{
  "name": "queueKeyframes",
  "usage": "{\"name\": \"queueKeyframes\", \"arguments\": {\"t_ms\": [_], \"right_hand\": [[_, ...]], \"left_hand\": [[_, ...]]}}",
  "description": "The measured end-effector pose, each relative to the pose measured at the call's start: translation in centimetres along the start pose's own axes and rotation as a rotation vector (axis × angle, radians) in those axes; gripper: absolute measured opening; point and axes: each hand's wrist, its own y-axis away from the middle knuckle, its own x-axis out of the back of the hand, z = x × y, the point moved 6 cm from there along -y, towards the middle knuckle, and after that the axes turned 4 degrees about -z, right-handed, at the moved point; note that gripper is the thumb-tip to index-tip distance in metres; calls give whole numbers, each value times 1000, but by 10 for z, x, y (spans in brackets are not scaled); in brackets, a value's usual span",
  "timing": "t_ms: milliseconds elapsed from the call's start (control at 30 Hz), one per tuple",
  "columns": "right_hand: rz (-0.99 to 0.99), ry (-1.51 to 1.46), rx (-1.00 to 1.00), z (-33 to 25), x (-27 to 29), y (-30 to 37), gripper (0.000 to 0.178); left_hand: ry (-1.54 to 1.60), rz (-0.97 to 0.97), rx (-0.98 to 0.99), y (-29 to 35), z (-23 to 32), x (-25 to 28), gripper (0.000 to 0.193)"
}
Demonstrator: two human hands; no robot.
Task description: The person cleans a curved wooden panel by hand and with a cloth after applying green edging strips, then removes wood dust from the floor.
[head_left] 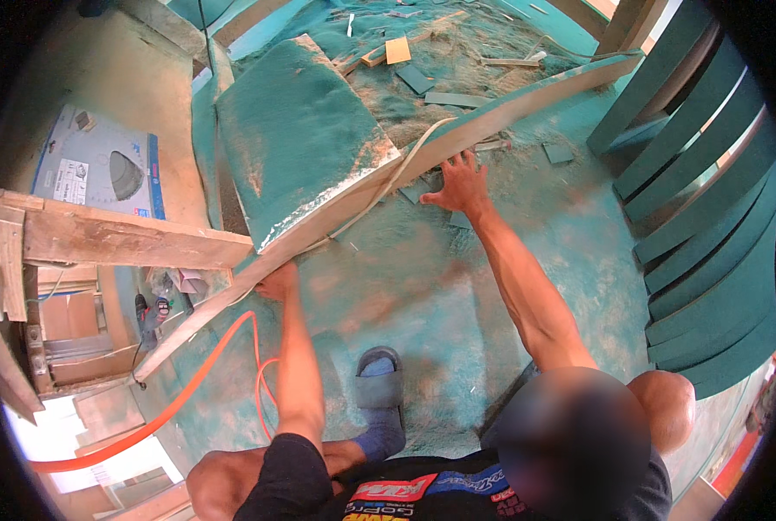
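My left hand [279,280] reaches to the lower edge of a long wooden board [509,111], close to where a wooden beam meets it. Most of its fingers are hidden there, so I cannot see whether they grip the board. Farther right, my right hand [459,184] is open, its fingers spread toward the foot of the same board. It holds nothing that I can see. Behind the board lies a dust-coated teal panel [305,130] with a chipped, pale front edge. A light-coloured cable [397,178] crosses the face of the board.
An orange hose [193,395] loops by my left arm. At left, a flat saw-blade package [97,165] lies on a wooden top above a wooden beam [128,239]. Curved teal slats [709,252] stand at right. Scraps, including a yellow block [397,49], litter the dusty area beyond the board.
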Motion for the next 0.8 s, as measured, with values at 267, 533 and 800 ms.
{"name": "queueKeyframes", "arguments": {"t_ms": [267, 533, 800], "right_hand": [[93, 33, 30, -68, -4, 31, 97], [112, -49, -5, -54, -30, 17, 66], [-205, -86, -16, -32, -7, 55, 69]], "left_hand": [[153, 188, -122, 133, 33, 12, 69], [501, -66, -766, 225, 155, 24, 63], [357, 151, -683, 132, 150, -7, 79]]}}
